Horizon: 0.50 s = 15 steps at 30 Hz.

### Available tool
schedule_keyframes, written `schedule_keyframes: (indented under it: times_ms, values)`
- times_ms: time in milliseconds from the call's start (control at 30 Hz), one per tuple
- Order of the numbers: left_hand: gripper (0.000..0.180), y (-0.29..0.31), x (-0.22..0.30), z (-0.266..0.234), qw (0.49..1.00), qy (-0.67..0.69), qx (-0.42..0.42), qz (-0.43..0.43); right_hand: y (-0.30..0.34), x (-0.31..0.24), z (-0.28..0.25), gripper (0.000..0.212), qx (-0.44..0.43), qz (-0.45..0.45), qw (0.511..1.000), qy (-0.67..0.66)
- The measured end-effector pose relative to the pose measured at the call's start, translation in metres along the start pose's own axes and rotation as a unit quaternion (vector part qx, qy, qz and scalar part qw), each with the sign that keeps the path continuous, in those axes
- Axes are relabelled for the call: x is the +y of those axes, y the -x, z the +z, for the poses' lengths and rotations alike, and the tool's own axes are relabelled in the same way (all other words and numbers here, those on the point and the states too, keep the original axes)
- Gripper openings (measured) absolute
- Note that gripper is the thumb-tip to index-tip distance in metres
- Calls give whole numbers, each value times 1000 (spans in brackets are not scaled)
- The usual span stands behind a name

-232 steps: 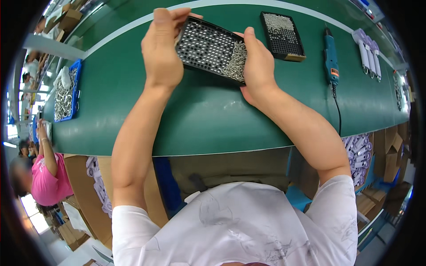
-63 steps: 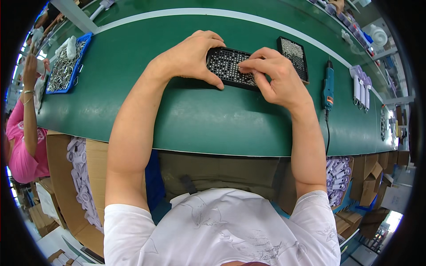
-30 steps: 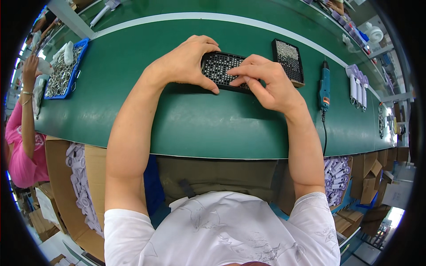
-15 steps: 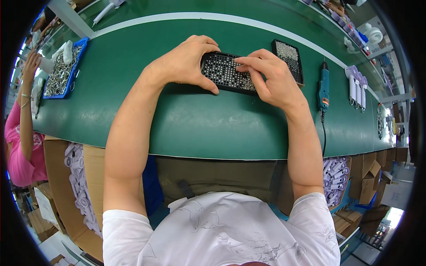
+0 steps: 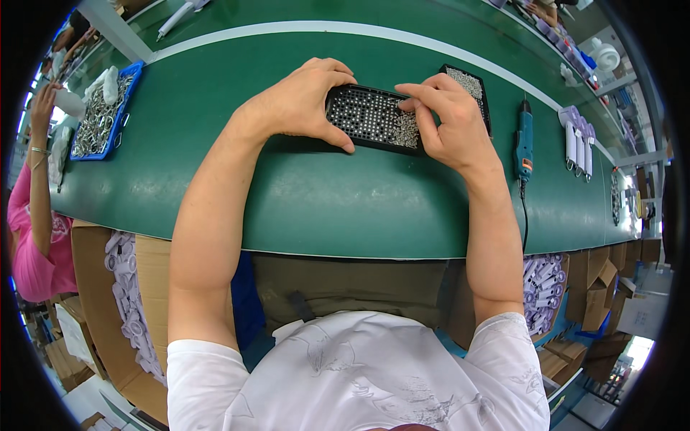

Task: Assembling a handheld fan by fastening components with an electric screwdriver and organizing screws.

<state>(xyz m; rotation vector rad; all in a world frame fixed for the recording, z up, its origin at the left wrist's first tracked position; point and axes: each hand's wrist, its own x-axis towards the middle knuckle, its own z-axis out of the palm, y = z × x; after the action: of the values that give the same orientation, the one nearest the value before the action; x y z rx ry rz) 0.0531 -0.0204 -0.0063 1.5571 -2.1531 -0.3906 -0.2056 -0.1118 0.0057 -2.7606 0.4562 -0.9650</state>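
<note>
Green matting covers the one long bench (image 5: 302, 208), smooth and dull, with a single pale stripe curving across its far side; its ends bend away into the dark rim of the view. Brown cardboard cartons stand under and beside it, at least three on the left (image 5: 93, 287) and a stack on the right (image 5: 611, 287), their number hard to fix, with pale ring-shaped parts showing against them. One other person in a pink top (image 5: 32, 237) is cut off at the left edge, one hand raised. One blue tray (image 5: 133, 79) of shiny metal parts sits on the far left of the bench. Two black perforated trays lie ahead of the wearer: the nearer black tray (image 5: 363, 118) rests flat on the matting, its grid of holes partly filled with small silvery pieces too fine to count, and the second tray (image 5: 471, 86) lies just behind, half hidden by the right hand. The left hand (image 5: 302, 104) clasps the nearer tray's left end, thumb along the near edge and fingers curled over the far edge. The right hand (image 5: 449, 126) rests on its right end, fingertips (image 5: 406, 104) pinched narrow on a heap of the pieces. One teal electric screwdriver (image 5: 524, 140) lies to the right, its black cord trailing over the bench edge, beside a few white parts (image 5: 578, 147).
</note>
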Motion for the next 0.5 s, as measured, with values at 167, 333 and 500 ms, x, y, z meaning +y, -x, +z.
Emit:
schedule_keyframes:
  times_ms: [167, 333, 500]
  values:
    - [97, 1, 2, -1, 1000, -6, -6, -5, 0, -5, 6, 23, -24, -41, 996, -81]
    - [97, 1, 1, -1, 1000, -8, -5, -4, -1, 0, -1, 21, 7, -17, 999, -48]
    - [97, 1, 1, -2, 1000, -8, -4, -1, -1, -4, 7, 21, 3, -14, 998, -64]
